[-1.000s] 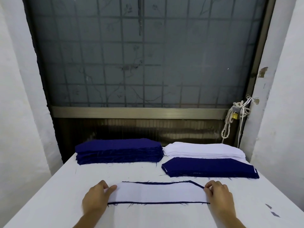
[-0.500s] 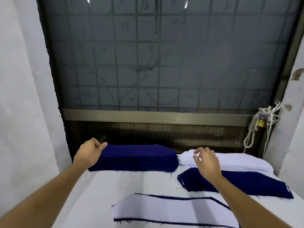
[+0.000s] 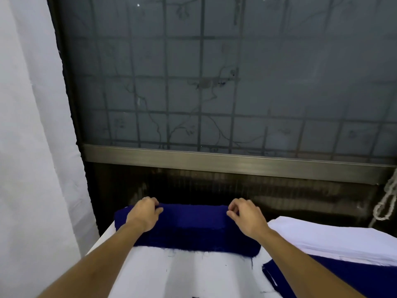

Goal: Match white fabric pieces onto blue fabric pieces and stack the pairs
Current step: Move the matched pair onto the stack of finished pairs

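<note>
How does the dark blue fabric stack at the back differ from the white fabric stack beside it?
Colour: the blue stack is dark blue, the white stack is white. Contact: the left hand and the right hand grip the blue stack's far edge, while nothing touches the white stack. Framing: the blue stack lies within the frame, but the white stack runs off its right side. Both are piles of flat pieces on the table.

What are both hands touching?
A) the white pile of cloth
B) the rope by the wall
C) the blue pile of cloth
C: the left hand and the right hand both have their fingers curled at the far edge of the blue pile, while the white pile lies off to the right with no fingers on it.
</note>
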The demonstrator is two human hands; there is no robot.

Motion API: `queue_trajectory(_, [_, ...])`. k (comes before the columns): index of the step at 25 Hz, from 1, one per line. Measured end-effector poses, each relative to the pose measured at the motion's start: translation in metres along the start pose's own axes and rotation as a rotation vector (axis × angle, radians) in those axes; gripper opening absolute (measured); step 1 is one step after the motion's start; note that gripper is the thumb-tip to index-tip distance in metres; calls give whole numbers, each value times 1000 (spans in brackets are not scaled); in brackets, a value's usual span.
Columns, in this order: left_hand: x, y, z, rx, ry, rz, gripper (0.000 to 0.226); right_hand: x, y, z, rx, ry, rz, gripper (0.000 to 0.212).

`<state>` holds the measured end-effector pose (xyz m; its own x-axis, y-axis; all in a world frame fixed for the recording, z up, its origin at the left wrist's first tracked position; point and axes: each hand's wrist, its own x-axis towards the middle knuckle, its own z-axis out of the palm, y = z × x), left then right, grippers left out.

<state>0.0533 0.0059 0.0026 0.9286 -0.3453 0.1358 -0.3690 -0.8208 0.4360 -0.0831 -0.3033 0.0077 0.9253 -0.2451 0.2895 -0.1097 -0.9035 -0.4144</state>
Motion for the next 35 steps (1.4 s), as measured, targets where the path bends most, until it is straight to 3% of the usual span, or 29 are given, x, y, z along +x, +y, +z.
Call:
queue_trajectory(2, [8,-3,10,19,-14,-16,29,11,-4,16,9,-28,-18,13])
queue_trajectory(5, [16,-5,21,-55,-11,-44,6,24,-10,37,-21,-39,-58,15])
queue_trajectory(7, [19,-7,23,-35,-55,-29,9,30,-16,51,-51,-41,-74,19])
queue_trajectory(11, [11,-7,24,112,-5,157,4,40,-34,72,-77,-47,-132,31])
queue_trajectory(16, [2,-14,31,274,61,268,31,50,-69,91,-27,-67,-252,48])
queue_trajectory(20, [-8,-20,32,355,79,368,28,51,-87,97,-18,-12,-284,30])
queue_trajectory(22, [-10,-20,31,266,95,398,16,50,-90,97,15,11,-289,23])
queue_trajectory(23, [-10,-18,29,199,92,390,8,48,-91,96,36,17,-295,22])
queue_trajectory(27, [-1,1,18,3,-5,328,51,44,-93,87,47,1,-337,23])
queue_trajectory(31, [8,14,-2,72,35,308,24,41,-83,70,42,-21,-279,21])
queue_trajectory(35, [3,3,-25,11,54,215,19,31,-54,42,-23,-41,-131,35])
